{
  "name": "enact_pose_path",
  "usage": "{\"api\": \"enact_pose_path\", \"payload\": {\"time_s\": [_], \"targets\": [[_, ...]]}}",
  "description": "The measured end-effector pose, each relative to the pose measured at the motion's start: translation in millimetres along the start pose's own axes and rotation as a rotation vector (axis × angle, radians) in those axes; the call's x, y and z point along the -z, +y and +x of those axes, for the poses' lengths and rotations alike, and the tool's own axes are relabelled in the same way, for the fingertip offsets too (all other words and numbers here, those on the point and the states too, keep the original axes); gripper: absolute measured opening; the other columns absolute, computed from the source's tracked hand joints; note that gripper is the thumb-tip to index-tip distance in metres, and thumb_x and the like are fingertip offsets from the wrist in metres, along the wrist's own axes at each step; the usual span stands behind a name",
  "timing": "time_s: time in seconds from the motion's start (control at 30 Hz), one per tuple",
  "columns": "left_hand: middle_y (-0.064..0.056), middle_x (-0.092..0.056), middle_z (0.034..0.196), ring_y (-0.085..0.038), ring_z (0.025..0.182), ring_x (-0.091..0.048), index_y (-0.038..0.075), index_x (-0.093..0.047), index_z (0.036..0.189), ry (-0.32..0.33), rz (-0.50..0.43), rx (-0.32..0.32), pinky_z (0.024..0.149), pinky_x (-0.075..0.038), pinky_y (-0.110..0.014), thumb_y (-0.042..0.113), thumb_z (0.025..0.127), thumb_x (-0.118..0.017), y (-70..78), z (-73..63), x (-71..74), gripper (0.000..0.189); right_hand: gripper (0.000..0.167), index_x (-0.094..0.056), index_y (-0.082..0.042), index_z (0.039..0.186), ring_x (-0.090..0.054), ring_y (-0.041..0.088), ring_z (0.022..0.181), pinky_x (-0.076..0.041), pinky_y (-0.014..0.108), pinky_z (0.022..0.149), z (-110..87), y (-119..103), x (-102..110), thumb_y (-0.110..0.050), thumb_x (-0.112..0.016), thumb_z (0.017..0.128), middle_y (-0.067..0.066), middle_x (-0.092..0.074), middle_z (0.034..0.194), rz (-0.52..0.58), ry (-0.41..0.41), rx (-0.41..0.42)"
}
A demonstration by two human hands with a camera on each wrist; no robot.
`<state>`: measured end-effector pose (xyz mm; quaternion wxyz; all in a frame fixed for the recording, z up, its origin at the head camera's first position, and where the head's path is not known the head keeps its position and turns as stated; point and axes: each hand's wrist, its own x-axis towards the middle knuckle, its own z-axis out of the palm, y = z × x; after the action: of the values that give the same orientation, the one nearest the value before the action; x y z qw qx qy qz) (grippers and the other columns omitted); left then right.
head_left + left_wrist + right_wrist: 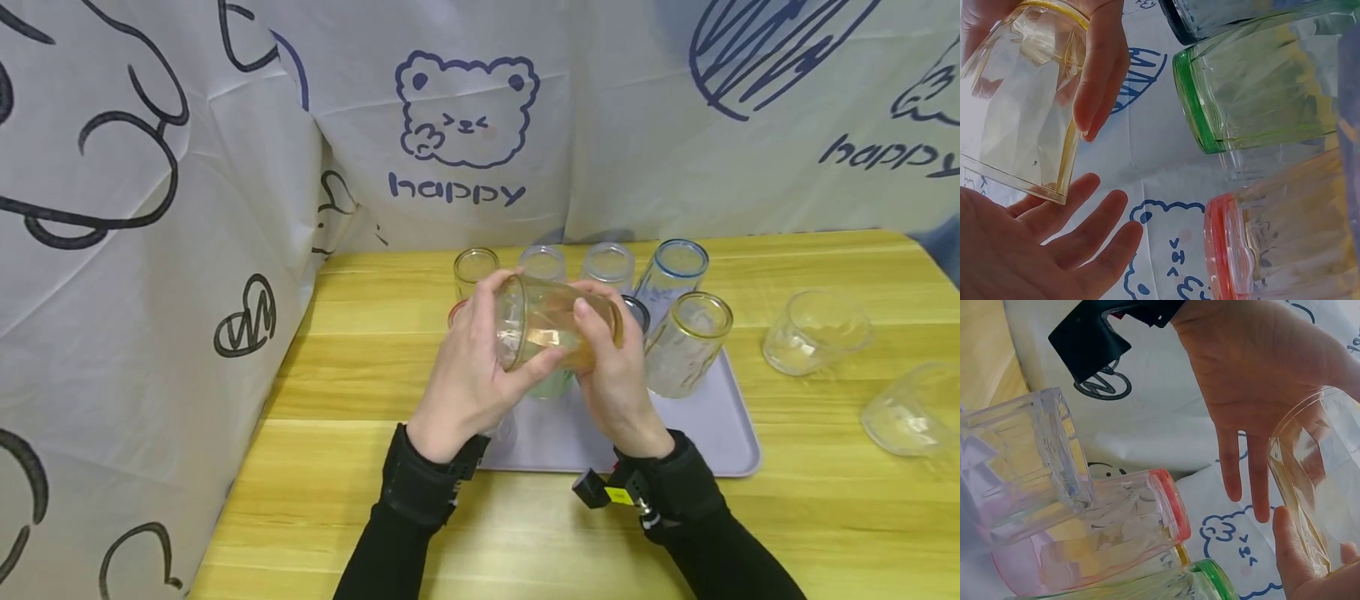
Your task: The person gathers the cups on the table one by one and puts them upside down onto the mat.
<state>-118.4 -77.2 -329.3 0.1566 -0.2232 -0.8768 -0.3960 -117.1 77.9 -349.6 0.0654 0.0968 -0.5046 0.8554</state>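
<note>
Both hands hold a yellow-tinted glass [558,312] sideways above a pale purple tray [723,437]. My left hand [465,367] is at its wide mouth end, thumb in front and fingers behind. In the left wrist view, several of the left hand's fingers [1094,250] are extended and spread beside the rim. Around the yellow-ringed base end, my right hand [618,379] grips the glass with its thumb on the near side. Several glasses stand base up on the tray, among them a yellow-ringed glass [686,346] and a blue-ringed glass [678,262].
A green-based glass [1260,94] and a red-based glass [1285,231] stand close to the hands. Two clear glasses, one farther back [813,337] and one nearer [911,412], stand on the wooden table [337,400] right of the tray. A drawn-on white sheet [615,150] hangs behind.
</note>
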Motion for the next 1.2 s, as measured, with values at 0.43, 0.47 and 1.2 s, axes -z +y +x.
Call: {"api": "enact_pose_path", "payload": {"time_s": [0.43,0.47,1.2], "targets": [[-0.010,-0.047,0.154,-0.026,0.139,-0.049,0.014,-0.026,0.158,-0.108,0.054,0.021,0.113,-0.044,-0.052,0.084,0.086,-0.041,-1.4,-14.2,4.8,0.102,0.028,-0.062,-0.017,0.116,-0.063,0.010,0.097,-0.059,0.021,0.077,2.6,-7.4,18.1,-0.004,-0.054,0.092,-0.003,-0.065,0.110,-0.210,-0.033,0.125],[-0.009,-0.045,0.156,-0.026,0.142,-0.046,0.015,-0.024,0.159,-0.126,0.062,0.037,0.114,-0.043,-0.052,0.079,0.087,-0.048,-2.6,-17.3,6.6,0.099,0.030,-0.062,-0.017,0.116,-0.063,0.010,0.097,-0.058,0.021,0.077,2.2,-7.3,20.0,-0.002,-0.055,0.091,-0.003,-0.065,0.111,-0.254,-0.036,0.137],[-0.006,-0.058,0.143,-0.024,0.131,-0.057,0.010,-0.055,0.141,-0.170,0.284,-0.059,0.108,-0.051,-0.043,0.040,0.085,-0.078,-38.6,-66.6,25.2,0.068,0.052,-0.063,-0.001,0.116,-0.050,0.008,0.079,-0.041,0.014,0.068,-13.8,-2.8,48.9,-0.039,-0.077,0.083,0.009,-0.065,0.101,-0.998,-0.335,0.541]]}}
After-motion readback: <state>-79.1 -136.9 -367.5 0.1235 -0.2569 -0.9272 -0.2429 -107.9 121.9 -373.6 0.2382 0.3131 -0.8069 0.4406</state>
